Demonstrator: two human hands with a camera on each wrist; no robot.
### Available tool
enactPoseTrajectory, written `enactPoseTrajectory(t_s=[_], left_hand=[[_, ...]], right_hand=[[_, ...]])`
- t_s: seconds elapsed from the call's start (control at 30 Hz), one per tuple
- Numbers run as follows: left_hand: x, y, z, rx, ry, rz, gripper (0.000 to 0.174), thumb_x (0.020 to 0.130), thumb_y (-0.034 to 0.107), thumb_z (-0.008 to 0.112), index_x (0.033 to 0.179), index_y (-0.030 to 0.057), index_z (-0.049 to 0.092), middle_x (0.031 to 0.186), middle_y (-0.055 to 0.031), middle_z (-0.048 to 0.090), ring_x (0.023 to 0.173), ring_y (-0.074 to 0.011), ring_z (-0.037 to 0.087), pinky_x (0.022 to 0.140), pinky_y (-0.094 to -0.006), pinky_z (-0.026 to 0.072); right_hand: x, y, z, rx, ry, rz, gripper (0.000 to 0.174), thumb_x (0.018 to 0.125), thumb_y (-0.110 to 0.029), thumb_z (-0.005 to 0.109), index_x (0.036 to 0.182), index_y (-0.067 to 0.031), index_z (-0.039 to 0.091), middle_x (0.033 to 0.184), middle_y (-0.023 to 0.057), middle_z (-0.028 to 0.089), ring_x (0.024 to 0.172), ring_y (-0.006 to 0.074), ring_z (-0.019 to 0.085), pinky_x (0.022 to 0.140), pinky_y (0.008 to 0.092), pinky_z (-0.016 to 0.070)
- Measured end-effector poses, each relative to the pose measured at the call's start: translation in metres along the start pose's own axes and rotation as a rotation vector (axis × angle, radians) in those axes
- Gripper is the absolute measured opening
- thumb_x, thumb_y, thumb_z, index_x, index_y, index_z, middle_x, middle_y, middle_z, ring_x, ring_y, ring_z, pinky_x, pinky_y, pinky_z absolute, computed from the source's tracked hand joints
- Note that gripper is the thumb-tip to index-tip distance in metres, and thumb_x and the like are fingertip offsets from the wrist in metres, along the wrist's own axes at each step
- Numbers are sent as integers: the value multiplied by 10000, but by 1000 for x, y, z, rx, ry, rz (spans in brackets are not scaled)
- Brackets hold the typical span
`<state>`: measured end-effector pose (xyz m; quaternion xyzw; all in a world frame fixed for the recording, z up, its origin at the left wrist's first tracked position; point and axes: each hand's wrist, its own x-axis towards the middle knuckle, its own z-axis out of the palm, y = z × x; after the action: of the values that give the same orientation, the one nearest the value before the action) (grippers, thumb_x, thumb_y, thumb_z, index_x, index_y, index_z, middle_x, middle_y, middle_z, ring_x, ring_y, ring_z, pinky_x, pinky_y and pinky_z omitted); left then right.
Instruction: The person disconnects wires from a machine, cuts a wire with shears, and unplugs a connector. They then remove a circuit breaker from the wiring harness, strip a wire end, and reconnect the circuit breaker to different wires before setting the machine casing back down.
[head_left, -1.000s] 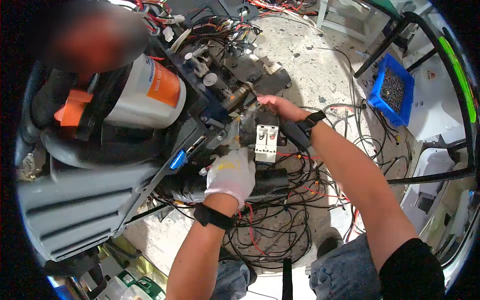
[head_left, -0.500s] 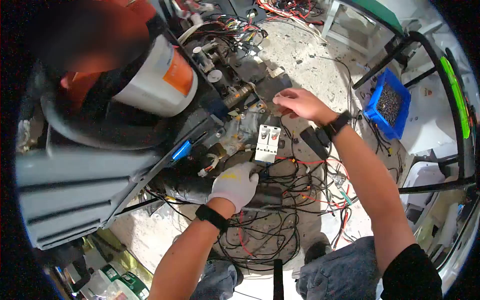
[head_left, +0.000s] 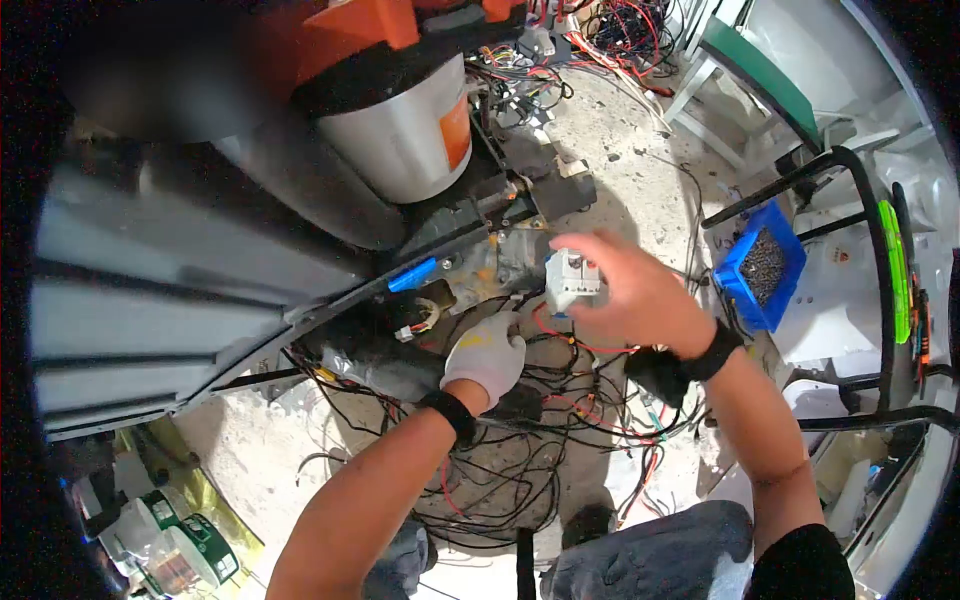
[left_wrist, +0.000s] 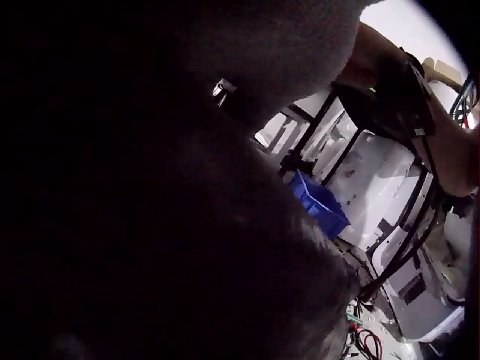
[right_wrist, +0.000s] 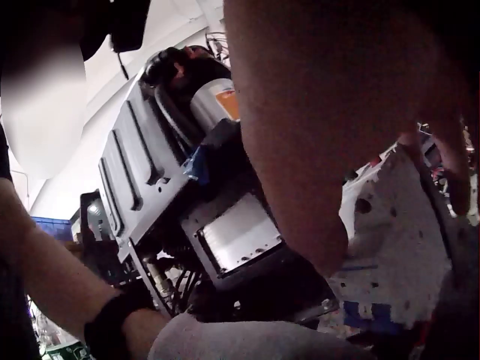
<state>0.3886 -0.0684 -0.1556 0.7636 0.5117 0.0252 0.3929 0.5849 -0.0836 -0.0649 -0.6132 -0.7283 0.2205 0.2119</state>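
Note:
A small white circuit breaker (head_left: 572, 288) is held between the thumb and fingers of my bare right hand (head_left: 650, 295), above the floor cables. Close up in the right wrist view, the breaker (right_wrist: 394, 232) has a pale casing with blue at its lower end. My left hand (head_left: 485, 355), in a white glove, is lower and left of it, over a dark cylinder (head_left: 385, 370) and the black cables (head_left: 520, 450). Its fingertips are hidden beneath the glove's back, and I cannot tell whether they grip anything. Mostly dark glove (left_wrist: 300, 67) fills the left wrist view.
A large grey ribbed panel (head_left: 180, 300) and a silver canister (head_left: 400, 130) with an orange label stand at the left. A blue bin (head_left: 735, 285) of small parts sits at the right, beside a black tube frame (head_left: 870, 210). Tangled wires spread around my feet.
My right hand has come from the metal fittings to the white circuit breaker and taken hold of it. The gloved left hand has drawn back from beside the fittings. The head view has shifted.

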Motion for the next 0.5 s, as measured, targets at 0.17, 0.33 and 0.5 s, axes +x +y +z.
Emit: enactPoseTrajectory(t_s=[0.17,0.33,0.5], left_hand=[[10,8,4,-136,-94,-237,366,800,228,488,1106,28,511,1063,-211,566,970,-360,544,842,-398,433],[15,21,23,-837,33,-546,448,770,290,528,1086,-25,482,1101,-279,518,1055,-373,499,845,-369,423],[16,8,30,-935,135,-511,381,793,264,505,1042,-24,492,1018,-243,529,1014,-348,504,814,-402,417]], right_hand=[[7,9,-9,-66,8,-27,574,653,-381,701,1073,-29,530,983,194,555,885,351,559,770,374,459],[0,-7,10,-56,149,65,598,670,-459,689,983,25,531,837,196,580,759,345,582,659,387,476],[-5,-16,23,-173,110,37,541,678,-444,700,922,8,530,665,157,571,603,342,576,521,383,455]])
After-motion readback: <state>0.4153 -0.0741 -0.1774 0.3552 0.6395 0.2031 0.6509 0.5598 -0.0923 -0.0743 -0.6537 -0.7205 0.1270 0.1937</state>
